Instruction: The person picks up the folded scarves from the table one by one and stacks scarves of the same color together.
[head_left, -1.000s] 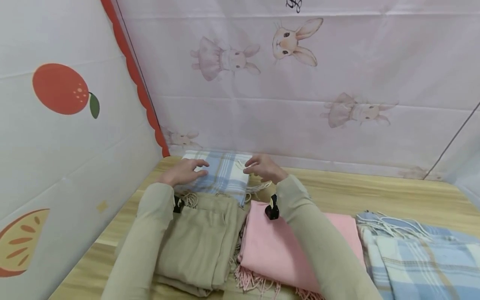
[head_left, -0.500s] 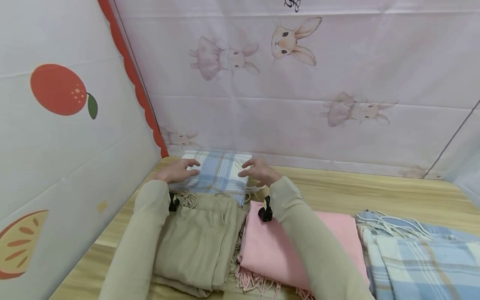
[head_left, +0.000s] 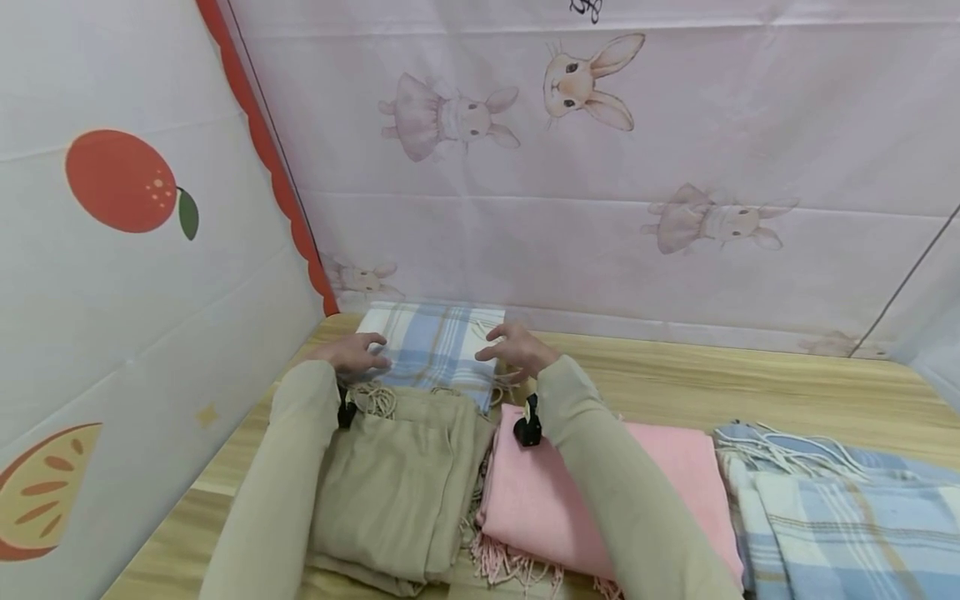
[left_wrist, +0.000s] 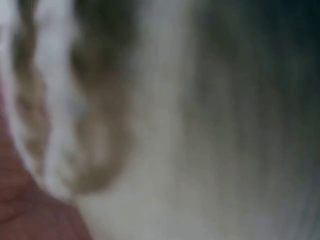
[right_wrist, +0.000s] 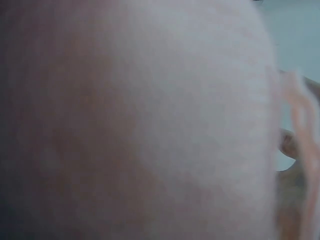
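Note:
A folded blue and white plaid scarf (head_left: 423,337) with pale fringe lies at the back left, against the wall. My left hand (head_left: 351,353) is at its left edge, thumb and fingers apart. Over its right edge, by the fringe, my right hand (head_left: 521,348) has its fingers loosely bent and spread. Neither hand appears to grip the cloth. Below my left wrist is a folded khaki scarf (head_left: 397,483), whose cloth (left_wrist: 165,150) blurs close up in the left wrist view. A folded pink scarf (head_left: 532,492) lies under my right forearm; its cloth (right_wrist: 200,125) fills most of the right wrist view.
Another blue and white plaid scarf (head_left: 862,517), folded with fringe on top, lies at the right. Everything rests on a wood-grain table (head_left: 720,383). A rabbit-print wall sheet (head_left: 585,225) closes off the back, and a fruit-print sheet (head_left: 150,300) the left side.
My left hand has shifted left and slightly nearer, from over the plaid scarf to its left edge. My right hand has moved a little left. The scarves look unmoved.

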